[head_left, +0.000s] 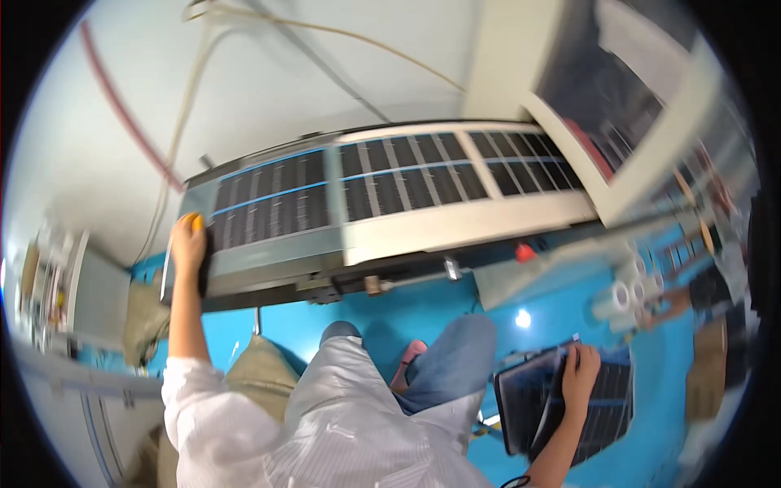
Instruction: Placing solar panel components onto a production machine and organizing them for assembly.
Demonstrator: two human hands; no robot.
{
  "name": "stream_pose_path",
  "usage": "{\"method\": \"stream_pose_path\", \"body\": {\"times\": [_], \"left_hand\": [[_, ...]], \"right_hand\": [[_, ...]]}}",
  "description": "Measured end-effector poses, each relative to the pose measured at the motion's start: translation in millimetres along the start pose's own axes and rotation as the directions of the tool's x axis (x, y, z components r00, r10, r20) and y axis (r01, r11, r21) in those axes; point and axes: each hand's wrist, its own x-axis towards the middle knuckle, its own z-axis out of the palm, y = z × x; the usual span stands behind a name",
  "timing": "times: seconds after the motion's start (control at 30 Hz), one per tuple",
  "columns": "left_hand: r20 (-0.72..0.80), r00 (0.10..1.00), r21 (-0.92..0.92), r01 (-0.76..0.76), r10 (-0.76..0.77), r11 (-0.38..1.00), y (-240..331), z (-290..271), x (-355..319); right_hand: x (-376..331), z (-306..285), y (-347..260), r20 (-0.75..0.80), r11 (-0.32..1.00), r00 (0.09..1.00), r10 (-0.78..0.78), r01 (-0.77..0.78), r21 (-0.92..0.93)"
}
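Observation:
A long flat machine bed (407, 232) carries several dark, striped solar panels, among them one at its left end (277, 203) with blue lines running along it. My left hand (187, 244) is at the bed's left edge, fingers curled beside a small yellow spot (198, 222); blur hides what exactly it grips. Low on the right, my right hand (579, 370) has its fingers bent over the upper edge of a dark solar panel (610, 398). Against that panel lies a black-rimmed dark sheet or tray (517, 398).
A white machine housing (561, 154) stands at the bed's right end. White rolls (622, 297) and a cardboard box (706, 366) are on the right. A beige-covered seat or bag (260, 370) sits by my left leg. Cables (195, 89) hang on the wall; the floor (374, 313) is blue.

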Motion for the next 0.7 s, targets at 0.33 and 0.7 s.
{"method": "stream_pose_path", "body": {"times": [0.33, 0.7], "left_hand": [[-0.062, 0.998, -0.042, 0.025, -0.028, 0.999, 15.2, -11.9, -3.1], [-0.024, 0.999, -0.023, 0.048, -0.049, 0.999, 12.2, -14.1, -4.5]], "right_hand": [[1.1, 8.5, 6.2, 0.049, 0.998, 0.997, 0.062, -0.063, 0.027], [-0.3, 6.9, 4.7, 0.057, 0.998, 0.997, 0.049, -0.051, 0.033]]}}
